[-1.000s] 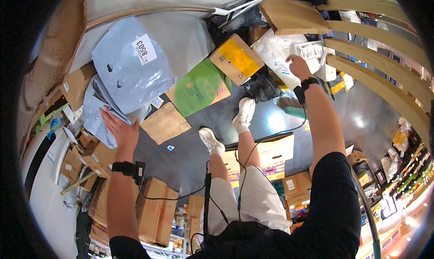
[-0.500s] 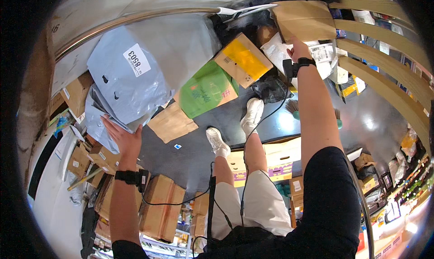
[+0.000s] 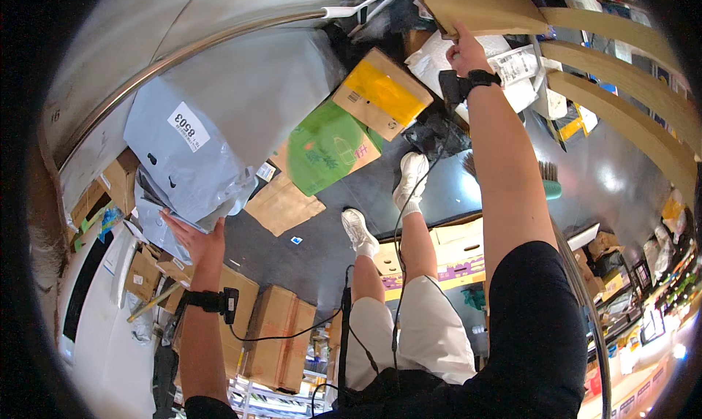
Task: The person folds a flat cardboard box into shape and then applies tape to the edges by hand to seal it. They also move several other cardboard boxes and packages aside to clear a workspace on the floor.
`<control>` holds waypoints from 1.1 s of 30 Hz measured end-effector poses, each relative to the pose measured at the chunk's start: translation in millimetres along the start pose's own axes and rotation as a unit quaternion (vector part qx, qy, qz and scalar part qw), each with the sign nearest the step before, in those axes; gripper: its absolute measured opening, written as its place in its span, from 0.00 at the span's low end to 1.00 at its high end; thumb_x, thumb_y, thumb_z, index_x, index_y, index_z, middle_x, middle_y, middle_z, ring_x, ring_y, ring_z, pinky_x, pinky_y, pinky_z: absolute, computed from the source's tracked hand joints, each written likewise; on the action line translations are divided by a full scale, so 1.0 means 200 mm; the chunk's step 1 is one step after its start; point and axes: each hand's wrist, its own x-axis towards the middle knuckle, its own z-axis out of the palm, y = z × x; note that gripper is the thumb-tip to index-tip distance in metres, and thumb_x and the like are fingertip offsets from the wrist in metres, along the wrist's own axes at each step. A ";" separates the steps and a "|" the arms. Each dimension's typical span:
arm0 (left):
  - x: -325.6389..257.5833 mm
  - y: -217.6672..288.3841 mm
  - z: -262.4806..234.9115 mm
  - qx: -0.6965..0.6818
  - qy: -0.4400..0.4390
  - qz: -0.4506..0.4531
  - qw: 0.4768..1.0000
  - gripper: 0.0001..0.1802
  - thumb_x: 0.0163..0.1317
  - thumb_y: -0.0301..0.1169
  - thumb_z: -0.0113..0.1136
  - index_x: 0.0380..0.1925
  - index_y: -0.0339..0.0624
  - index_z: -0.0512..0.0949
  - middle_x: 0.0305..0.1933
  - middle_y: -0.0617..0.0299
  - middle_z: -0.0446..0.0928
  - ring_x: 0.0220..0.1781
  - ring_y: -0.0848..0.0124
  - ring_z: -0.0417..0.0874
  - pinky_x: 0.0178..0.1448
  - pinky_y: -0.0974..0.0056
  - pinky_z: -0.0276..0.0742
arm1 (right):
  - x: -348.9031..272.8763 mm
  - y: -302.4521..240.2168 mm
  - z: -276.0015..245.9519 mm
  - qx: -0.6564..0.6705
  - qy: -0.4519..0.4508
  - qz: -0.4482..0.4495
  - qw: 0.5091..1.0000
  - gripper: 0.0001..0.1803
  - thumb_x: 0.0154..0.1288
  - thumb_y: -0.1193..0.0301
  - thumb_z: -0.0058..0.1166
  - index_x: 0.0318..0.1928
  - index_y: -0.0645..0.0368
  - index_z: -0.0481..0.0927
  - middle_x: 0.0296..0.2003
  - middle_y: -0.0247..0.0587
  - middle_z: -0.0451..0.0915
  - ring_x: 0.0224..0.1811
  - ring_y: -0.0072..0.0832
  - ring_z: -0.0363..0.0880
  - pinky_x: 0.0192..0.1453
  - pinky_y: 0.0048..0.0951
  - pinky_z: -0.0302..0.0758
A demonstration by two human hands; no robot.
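The person's left hand (image 3: 191,238) is spread open under a stack of grey plastic mailer bags (image 3: 186,172), the fingers pressed flat against the lowest bag rather than curled around it; the stack leans against a large pale sheet near the left wall, with small cardboard boxes (image 3: 117,189) crowded beside it. The right hand (image 3: 462,51) is raised high and grips the lower edge of a brown cardboard parcel (image 3: 479,4), thumb and fingers closed on the cardboard; a black band with a cable sits on that wrist, and a like band on the left wrist. Between the two hands lie a cardboard box with a yellow face (image 3: 382,93) and, just below it, a flat green-covered parcel (image 3: 327,147) overlapping a bare sheet of brown cardboard (image 3: 284,203) on the dark floor (image 3: 322,251). White bagged parcels (image 3: 512,68) lie just beside the right wrist. The person's two white shoes (image 3: 387,199) stand on the floor in the middle, near more cartons (image 3: 281,338) at the lower edge.
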 end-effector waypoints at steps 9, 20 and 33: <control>-0.01 -0.06 -0.05 0.098 -0.009 -0.012 0.995 0.69 0.49 0.46 0.72 0.68 0.25 0.28 0.74 0.33 0.27 0.77 0.41 0.34 0.77 0.49 0.42 | -0.85 0.30 -0.21 0.037 0.120 -0.303 0.945 0.23 0.56 0.74 0.62 0.50 0.67 0.69 0.42 0.42 0.78 0.44 0.29 0.76 0.49 0.29 0.74; -0.09 -0.19 0.00 0.006 -0.022 0.020 1.000 0.69 0.45 0.51 0.73 0.70 0.29 0.33 0.74 0.32 0.33 0.77 0.41 0.36 0.76 0.46 0.41 | -2.13 0.61 -0.76 -0.374 0.032 -0.407 0.833 0.26 0.46 0.71 0.71 0.45 0.61 0.72 0.37 0.48 0.73 0.38 0.43 0.74 0.41 0.36 0.73; -1.07 -0.12 -1.50 -0.639 -0.194 0.283 0.689 0.34 0.55 0.28 0.68 0.61 0.35 0.66 0.57 0.57 0.77 0.56 0.68 0.76 0.60 0.60 0.73 | -3.44 0.60 -0.52 -0.401 -0.304 -0.497 0.707 0.20 0.48 0.79 0.66 0.44 0.62 0.76 0.40 0.44 0.77 0.41 0.39 0.78 0.43 0.30 0.76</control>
